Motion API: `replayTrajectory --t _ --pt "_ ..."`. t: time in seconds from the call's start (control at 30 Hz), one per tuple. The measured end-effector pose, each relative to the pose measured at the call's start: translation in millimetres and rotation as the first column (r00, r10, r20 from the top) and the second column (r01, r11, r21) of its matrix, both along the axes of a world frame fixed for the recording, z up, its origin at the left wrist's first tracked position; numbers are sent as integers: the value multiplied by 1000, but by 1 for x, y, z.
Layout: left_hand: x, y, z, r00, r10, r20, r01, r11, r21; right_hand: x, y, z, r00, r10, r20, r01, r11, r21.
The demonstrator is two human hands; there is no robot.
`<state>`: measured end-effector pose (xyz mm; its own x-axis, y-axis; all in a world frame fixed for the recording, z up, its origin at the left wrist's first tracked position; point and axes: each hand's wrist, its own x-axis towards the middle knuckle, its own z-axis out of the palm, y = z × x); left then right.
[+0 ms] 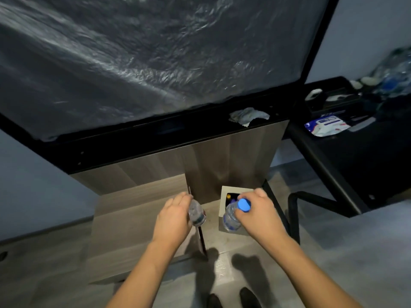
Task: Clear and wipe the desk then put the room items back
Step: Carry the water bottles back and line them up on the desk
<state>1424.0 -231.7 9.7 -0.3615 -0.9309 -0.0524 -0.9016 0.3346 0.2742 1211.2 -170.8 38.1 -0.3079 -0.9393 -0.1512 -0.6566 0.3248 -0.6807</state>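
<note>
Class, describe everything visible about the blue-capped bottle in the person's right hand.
The blue-capped bottle is clear, ribbed plastic, seemingly crumpled, with a round bright blue cap pointing toward the camera. It tilts, base downward, above the open top of a small pale bin on the floor. The right hand grips it near the neck, fingers curled round it. Its contents cannot be made out.

dim, bluish light from above, arm shadows on the floor [244, 252], blurred, bowed edges.
</note>
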Motion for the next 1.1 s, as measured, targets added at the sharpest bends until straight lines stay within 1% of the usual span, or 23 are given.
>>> replayTrajectory --t 0.13,0.23,0.43,0.6,0.77,0.87,0.93,1.03,1.1 --pt "-61 3 21 985 -170 -34 168 984 -67 -49 26 13 989 -148 -12 147 988 -39" --pt "-120 13 39 955 -293 -49 287 952 -103 -96 57 22 967 -254 22 255 964 -76" --pt "-261 42 79 865 -483 -134 454 868 -202 -209 132 45 882 -470 44 472 873 -121" --pt "-381 68 90 761 -613 -213 562 787 -256 -302 197 57 786 -618 38 613 769 -178" --pt "-497 97 97 647 -715 -264 662 699 -271 -391 245 62 640 -768 18 758 628 -180" --pt "-565 110 92 600 -745 -291 712 663 -230 -446 265 61 578 -816 13 804 567 -179" --pt "-612 120 91 559 -765 -319 740 634 -224 -484 275 59 552 -834 4 823 544 -166" --pt "-687 135 90 472 -806 -356 792 566 -231 -544 285 55 513 -858 -23 847 510 -146" --pt "-743 140 92 409 -835 -368 831 507 -228 -589 291 57 471 -882 -35 873 471 -126"
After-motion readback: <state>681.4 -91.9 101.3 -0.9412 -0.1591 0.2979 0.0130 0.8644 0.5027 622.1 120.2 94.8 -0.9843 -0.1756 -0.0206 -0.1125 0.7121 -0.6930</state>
